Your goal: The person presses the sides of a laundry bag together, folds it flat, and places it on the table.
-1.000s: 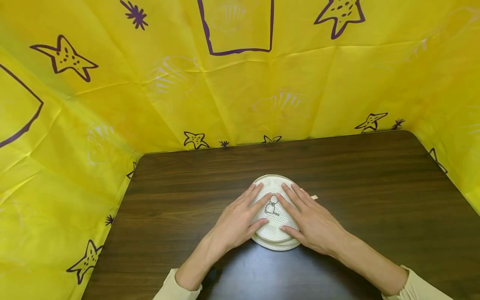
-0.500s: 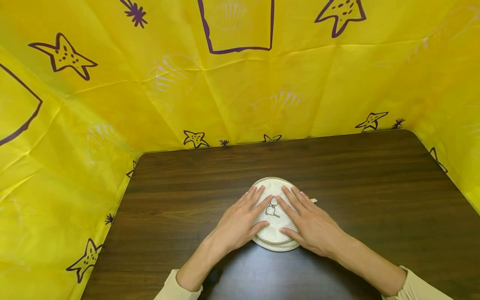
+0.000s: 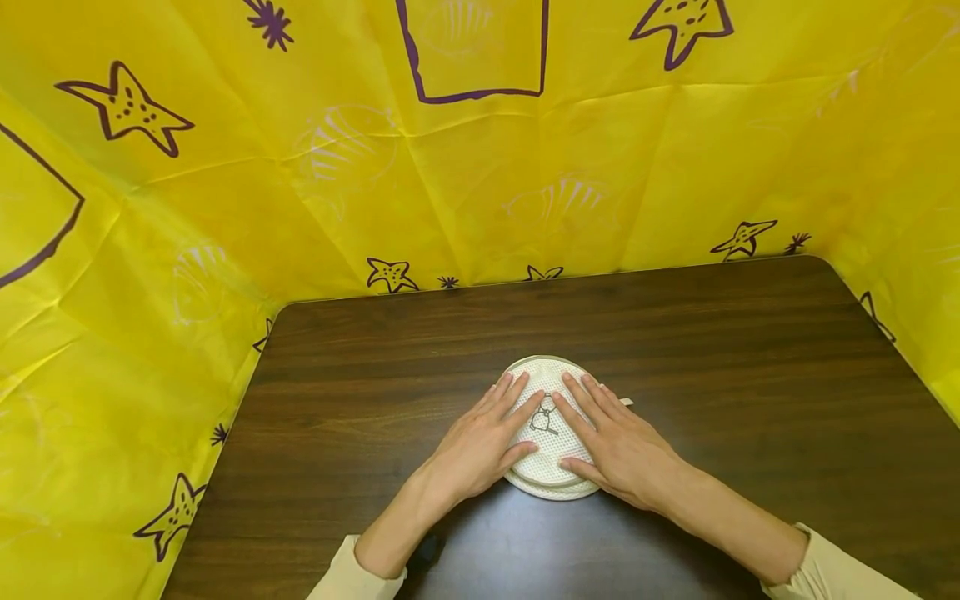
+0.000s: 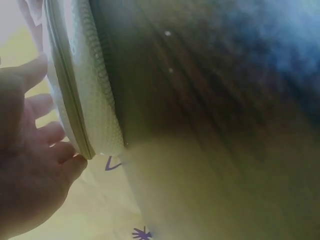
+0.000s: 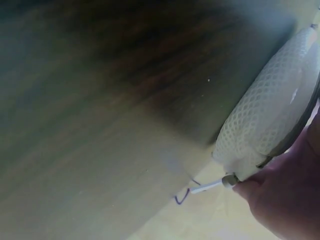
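Note:
A round, white mesh laundry bag (image 3: 551,468) with a line drawing on top lies on the dark wooden table. My left hand (image 3: 476,446) rests on its left side, fingers nearly straight and spread. On the right side lies my right hand (image 3: 630,446), palm down, with the thumb apart from the fingers. Seen edge-on in the left wrist view, the bag has a beige zipper (image 4: 70,95) around its side, and my left fingers lie along the upper face. A pale tab (image 5: 206,186) sticks out beside my right hand in the right wrist view. The bag's contents are hidden.
The table (image 3: 375,375) extends around the bag on all sides. Yellow cloth (image 3: 480,167) with purple starfish drawings hangs behind the table and along both its sides. Pale sleeves (image 3: 356,575) cover the forearms near the lower edge.
The bag's far rim and my fingertips sit slightly lower in the head view than a second ago. Both hands keep the same spread pose on the bag.

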